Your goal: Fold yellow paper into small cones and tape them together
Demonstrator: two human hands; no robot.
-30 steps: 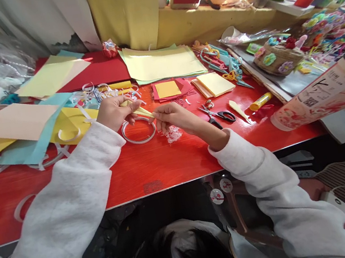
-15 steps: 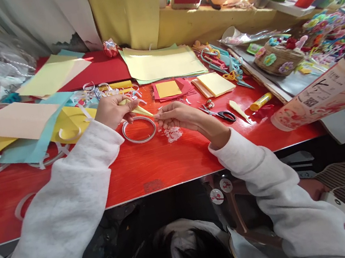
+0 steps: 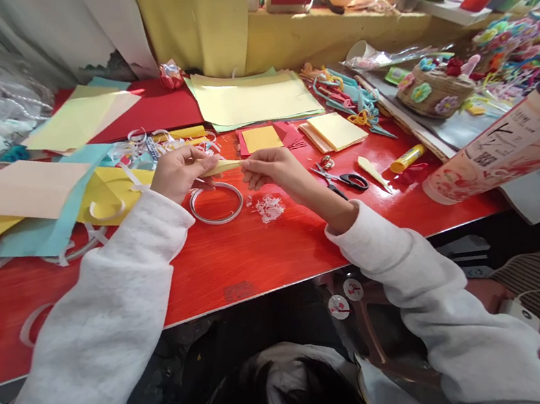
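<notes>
The left hand (image 3: pixel 184 175) and the right hand (image 3: pixel 278 171) are pinching a slim yellow paper piece (image 3: pixel 223 166) above the red table (image 3: pixel 254 264).
Fingers are gripping narrowly: the left ones are holding its body, the right ones nipping its tip, near the white ring (image 3: pixel 220 221). Shaping it seems to be the step in hand; the next move is probably calling for a steady left hold and a light right touch.

Worn on my head at the near side of the red table (image 3: pixel 269 258), the sole camera faces forward and down. From close range it frames my left hand (image 3: pixel 177 175) and right hand (image 3: pixel 272 168) above the table, yellow curtain (image 3: pixel 196 20) beyond.
</notes>
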